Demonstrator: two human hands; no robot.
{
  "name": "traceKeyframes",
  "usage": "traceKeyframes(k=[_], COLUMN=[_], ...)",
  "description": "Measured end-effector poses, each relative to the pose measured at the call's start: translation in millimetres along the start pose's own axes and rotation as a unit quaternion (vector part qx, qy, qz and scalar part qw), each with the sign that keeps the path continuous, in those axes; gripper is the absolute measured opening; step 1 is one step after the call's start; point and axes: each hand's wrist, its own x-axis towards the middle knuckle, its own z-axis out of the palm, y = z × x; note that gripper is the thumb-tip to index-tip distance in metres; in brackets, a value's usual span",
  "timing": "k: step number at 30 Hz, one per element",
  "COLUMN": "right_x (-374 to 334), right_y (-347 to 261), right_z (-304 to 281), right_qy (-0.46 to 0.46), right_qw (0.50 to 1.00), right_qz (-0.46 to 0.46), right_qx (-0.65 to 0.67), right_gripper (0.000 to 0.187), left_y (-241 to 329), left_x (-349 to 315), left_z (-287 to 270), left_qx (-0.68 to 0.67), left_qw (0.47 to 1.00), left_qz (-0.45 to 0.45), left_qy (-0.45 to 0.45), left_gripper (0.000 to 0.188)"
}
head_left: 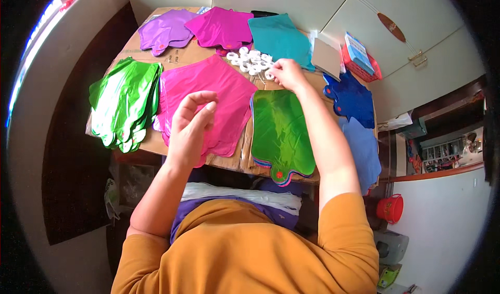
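At the back middle of the table, my right hand [287, 74] reaches into a heap of small white ring-shaped rolls [245, 60]. Its thumb and fingers pinch one white roll [269, 75] at the heap's right edge. My left hand [191, 121] hovers over a stack of pink foil sheets [213, 86] that look like uninflated balloons. Its fingers curl loosely, with a gap to the thumb and nothing visible between them. Under my right forearm lies a stack topped by a glossy green foil sheet [281, 132] with a rounded, red-dotted tab towards me.
More foil stacks surround these: light green [125, 99], lilac [166, 29], magenta [221, 26], teal [281, 36], dark blue [351, 99] and pale blue [362, 151]. A red basket [372, 75] stands at the back right. White strands [239, 199] lie across my lap.
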Motion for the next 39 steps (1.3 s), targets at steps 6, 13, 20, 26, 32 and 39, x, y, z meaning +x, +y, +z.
traceKeyframes(k=[6,13,20,26,32,39], right_x=[9,-181,-321,-310,-297,-309], right_y=[-5,-66,-8,79,63,43], right_z=[1,-19,119,179,148,151], right_qy=[0.093,0.225,-0.198,-0.239,-0.199,-0.215], right_qw=[0.974,0.925,0.978,0.97,0.978,0.968], right_qz=[-0.102,-0.197,-0.069,-0.043,-0.063,-0.123], right_qx=[-0.181,-0.235,-0.014,-0.005,0.026,-0.035], right_gripper=[0.021,0.012,0.014,0.017,0.013,0.013], left_y=[28,-13,-113,-158,-158,-143], left_x=[-44,-86,-108,-116,-107,-131], left_z=[-30,-87,-119,-116,-123,-107], left_qx=[0.108,0.452,0.521,0.542,0.524,0.573], left_qw=[0.946,0.844,0.783,0.746,0.778,0.711], left_qz=[-0.163,-0.133,-0.04,-0.001,0.046,0.064], left_qy=[-0.258,-0.256,-0.337,-0.386,-0.343,-0.402], left_gripper=[0.021,0.018,0.02,0.017,0.014,0.017])
